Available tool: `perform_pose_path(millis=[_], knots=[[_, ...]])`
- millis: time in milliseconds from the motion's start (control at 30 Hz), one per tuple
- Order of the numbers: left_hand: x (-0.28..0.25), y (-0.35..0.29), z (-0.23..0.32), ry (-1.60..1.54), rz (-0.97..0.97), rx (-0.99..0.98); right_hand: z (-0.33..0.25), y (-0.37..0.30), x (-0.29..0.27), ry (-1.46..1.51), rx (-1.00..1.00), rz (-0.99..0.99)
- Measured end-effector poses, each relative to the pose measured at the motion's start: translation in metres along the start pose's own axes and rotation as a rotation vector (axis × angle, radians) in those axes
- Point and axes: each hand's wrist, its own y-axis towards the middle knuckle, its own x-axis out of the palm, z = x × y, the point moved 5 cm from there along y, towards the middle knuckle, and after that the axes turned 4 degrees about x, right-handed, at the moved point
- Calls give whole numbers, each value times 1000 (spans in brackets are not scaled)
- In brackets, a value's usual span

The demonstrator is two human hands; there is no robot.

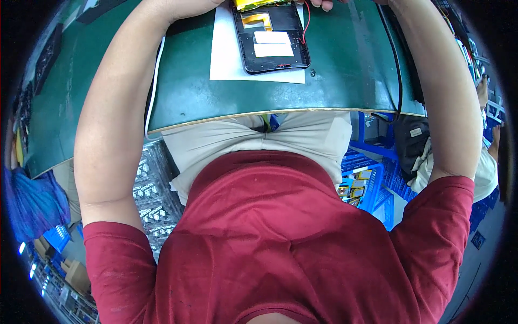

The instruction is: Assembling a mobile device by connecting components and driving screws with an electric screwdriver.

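A black rectangular device housing (245,48) lies open-side up on a white sheet (224,65) on the green table. Two white pads (273,44) and an orange flex strip (265,20) sit inside it. A yellow-wrapped piece (256,4) covers its far end, and a red wire (308,24) runs along its right side. My left hand (197,6) is beside the housing's far left corner, its fingers cut off by the top edge. Curled fingertips of my right hand (325,5) show just right of the housing; what they hold is out of view.
The green table (356,81) curves toward me. A white cable (156,81) hangs over its edge on the left, a black cable (396,65) on the right. Below stand clear plastic trays (154,200) and a blue crate (372,178) holding small yellow-edged parts. Other people sit at both sides.
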Motion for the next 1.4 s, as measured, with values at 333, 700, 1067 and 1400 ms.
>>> perform_pose_path(millis=[333,700,1067,1400], knots=[[-2,-1,-1,-136,10,-39,0,-4,5,28,-19,23],[-21,0,-21,-556,57,238,-6,-3,10,44,11,9],[-4,-15,96,272,-129,297,-13,-1,11,-82,16,31],[45,-40,119,583,-232,375,-17,-5,13,-42,2,-29]])
